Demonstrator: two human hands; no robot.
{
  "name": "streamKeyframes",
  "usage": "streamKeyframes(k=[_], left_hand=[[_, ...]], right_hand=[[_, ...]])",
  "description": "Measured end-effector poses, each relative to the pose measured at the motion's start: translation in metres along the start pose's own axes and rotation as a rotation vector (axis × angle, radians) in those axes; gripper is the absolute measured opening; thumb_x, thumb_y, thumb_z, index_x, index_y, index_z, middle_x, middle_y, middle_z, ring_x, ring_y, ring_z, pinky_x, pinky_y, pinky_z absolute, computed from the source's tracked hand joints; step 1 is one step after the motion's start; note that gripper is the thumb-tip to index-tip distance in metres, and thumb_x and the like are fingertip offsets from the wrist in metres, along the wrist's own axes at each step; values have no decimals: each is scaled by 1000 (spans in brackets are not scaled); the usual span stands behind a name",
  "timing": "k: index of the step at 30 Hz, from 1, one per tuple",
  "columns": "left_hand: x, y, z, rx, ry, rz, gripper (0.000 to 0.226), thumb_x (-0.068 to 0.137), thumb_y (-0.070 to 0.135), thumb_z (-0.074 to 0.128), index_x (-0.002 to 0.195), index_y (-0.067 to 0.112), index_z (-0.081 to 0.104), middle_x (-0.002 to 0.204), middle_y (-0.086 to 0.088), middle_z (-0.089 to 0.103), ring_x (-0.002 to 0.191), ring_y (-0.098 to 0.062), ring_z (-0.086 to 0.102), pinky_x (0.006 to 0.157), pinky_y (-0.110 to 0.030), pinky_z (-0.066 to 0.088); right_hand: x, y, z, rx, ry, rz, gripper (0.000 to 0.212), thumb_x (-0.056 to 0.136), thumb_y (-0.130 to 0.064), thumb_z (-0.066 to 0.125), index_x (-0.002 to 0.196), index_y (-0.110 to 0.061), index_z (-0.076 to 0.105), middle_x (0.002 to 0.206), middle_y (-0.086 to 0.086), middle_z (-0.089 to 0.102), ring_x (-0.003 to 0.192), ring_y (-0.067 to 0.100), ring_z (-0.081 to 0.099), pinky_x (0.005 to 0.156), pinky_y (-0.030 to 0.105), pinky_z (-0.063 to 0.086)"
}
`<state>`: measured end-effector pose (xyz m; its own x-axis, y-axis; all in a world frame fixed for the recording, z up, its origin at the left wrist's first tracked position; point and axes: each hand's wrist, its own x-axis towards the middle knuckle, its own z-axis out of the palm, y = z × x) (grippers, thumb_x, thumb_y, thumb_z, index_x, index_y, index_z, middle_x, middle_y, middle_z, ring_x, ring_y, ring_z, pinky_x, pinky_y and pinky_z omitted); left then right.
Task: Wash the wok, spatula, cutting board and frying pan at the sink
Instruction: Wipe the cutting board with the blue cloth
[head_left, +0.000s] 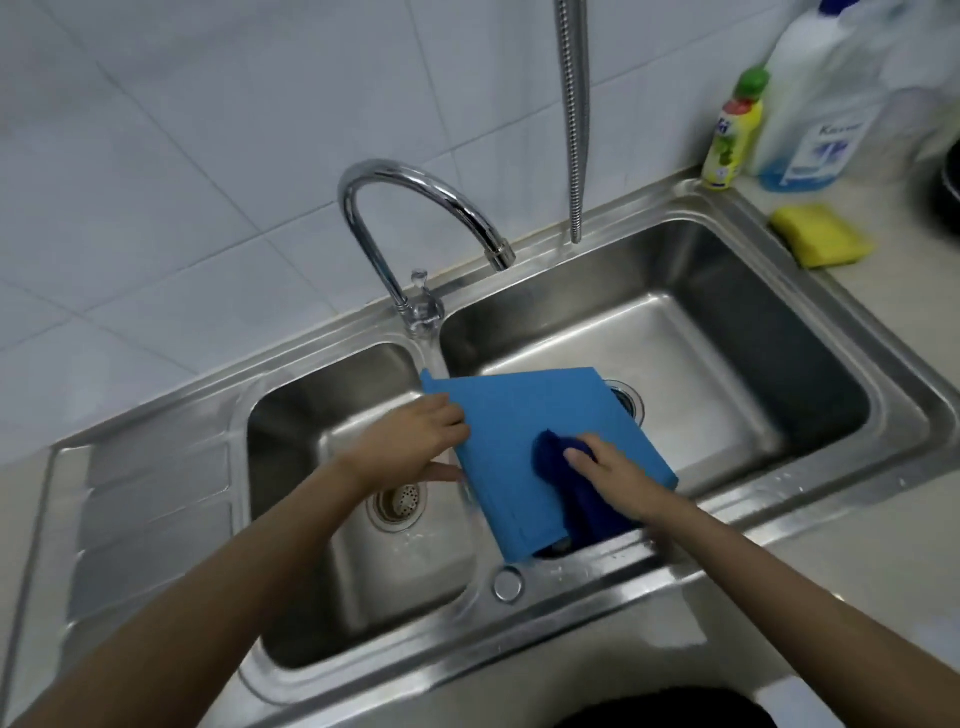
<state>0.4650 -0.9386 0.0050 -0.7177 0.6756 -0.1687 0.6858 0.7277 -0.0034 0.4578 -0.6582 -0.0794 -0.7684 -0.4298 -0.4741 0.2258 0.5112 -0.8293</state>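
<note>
A blue cutting board (524, 415) lies tilted across the divider of a steel double sink (779, 415), mostly over the right basin. My left hand (415, 441) grips the board's left edge, fingers on top and thumb beneath. My right hand (608, 473) presses a dark blue cloth (558, 457) against the board's upper face near its right side; the cloth hangs down over the board's near edge. The chrome tap (415, 208) arches over the right basin, with no water visibly running. No wok, spatula or frying pan is in view.
A yellow sponge (821, 234) lies on the counter at the right. Behind it stand a small yellow-green dish soap bottle (732, 135) and a large white bottle (815, 104). A metal hose (574, 119) hangs down the tiled wall. The left basin has a drain strainer (400, 501); a drainboard (150, 519) lies further left.
</note>
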Motion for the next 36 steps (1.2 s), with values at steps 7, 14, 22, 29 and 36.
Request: streamKeyframes(k=[7,14,22,29,36], left_hand=[[37,53,-52,-36,280,-26,48,85,59,48,78,12,58,80,-3,53,69,-19,50,63,-28,37],[67,95,-67,-179,362,-196,52,89,58,41,81,9,56,82,-5,53,75,-23,50,69,-36,44],[99,124,-80,-438,491,-702,36,96,42,51,90,7,53,96,-12,54,91,-29,48,79,-34,34],[93,93,-81,-593,576,-961,28,95,31,54,92,3,55,98,-15,55,95,-29,49,77,-33,32],[57,54,-67,-594,564,-1087,30,89,16,60,113,-2,54,111,-15,49,106,-26,44,85,-24,30]], right_hand=[[-49,18,-32,403,781,3,31,102,-30,38,123,-10,50,112,6,57,99,22,54,81,27,36],[-82,37,-48,521,886,30,34,101,-35,38,128,-15,46,117,4,54,104,21,52,88,32,38],[-81,29,-34,483,829,2,33,101,-32,40,125,-12,49,115,4,56,103,21,52,87,30,35],[-69,24,-26,455,719,14,33,101,-33,39,126,-15,50,117,4,58,107,23,54,89,32,37],[-49,19,-7,405,609,37,28,101,-30,41,121,-17,53,114,5,60,102,23,55,87,34,40]])
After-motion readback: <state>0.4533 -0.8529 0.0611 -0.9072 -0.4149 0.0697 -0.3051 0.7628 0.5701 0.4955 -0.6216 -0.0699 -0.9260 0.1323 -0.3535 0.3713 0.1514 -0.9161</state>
